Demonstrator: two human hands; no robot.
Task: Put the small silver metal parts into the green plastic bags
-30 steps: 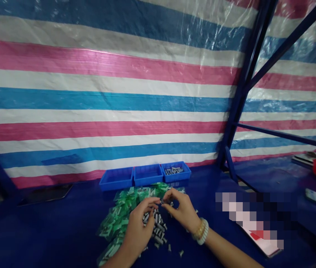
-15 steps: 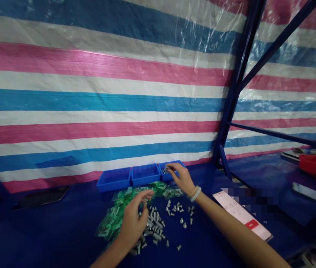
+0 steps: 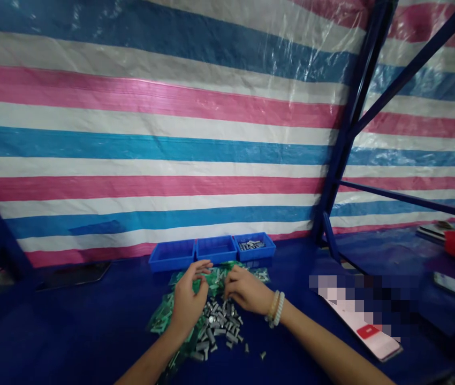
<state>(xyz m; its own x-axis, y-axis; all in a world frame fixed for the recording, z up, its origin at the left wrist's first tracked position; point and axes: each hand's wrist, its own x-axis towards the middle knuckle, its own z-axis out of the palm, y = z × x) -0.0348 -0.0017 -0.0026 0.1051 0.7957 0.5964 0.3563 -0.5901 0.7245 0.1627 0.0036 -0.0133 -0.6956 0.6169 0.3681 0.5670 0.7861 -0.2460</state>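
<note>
My left hand (image 3: 189, 299) hovers over the left side of a pile of metal screws and pins (image 3: 219, 323). Its fingers are stretched out and the thumb stands apart, with nothing visible between them. At the pile's far edge, my right hand (image 3: 247, 291) has its fingers bent down and drawn together; whatever is at the fingertips is too small or hidden to tell. Green-tinted clear bags (image 3: 163, 313) of small parts lie under and around the left hand, reaching behind both hands. A pair of bead bracelets circles the right wrist.
Three blue bins stand in a row behind the bags; the right bin (image 3: 265, 248) contains metal pieces. A phone (image 3: 380, 345) lies right of my right arm, and a dark flat object (image 3: 75, 275) at the left. Blue frame posts (image 3: 338, 160) rise before a striped sheet (image 3: 171, 192).
My right hand has moved from the right bin down and toward me to the screw pile. The left hand has stayed near the pile. The view has shifted slightly.
</note>
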